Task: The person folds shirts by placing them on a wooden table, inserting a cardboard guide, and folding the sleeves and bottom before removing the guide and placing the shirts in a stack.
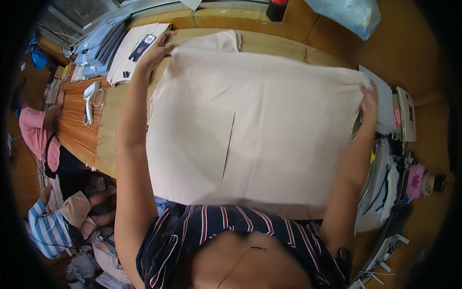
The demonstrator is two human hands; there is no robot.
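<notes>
A pale cream garment, apparently a shirt, is spread wide over the table in front of me. Its far left corner is pinched by my left hand, with one finger sticking out. On the other side, my right hand grips the far right edge, its fingers partly hidden by the cloth. A sleeve-like flap lies beyond the far edge. Over the garment's left part rests a pale flat card sheet, with one straight edge standing out.
Folded cream garment with a dark tag and stacked blue-grey garments lie at the far left. Nearby is a white handheld device. A dark bottle and plastic bag stand beyond. Two people are at left; packages at right.
</notes>
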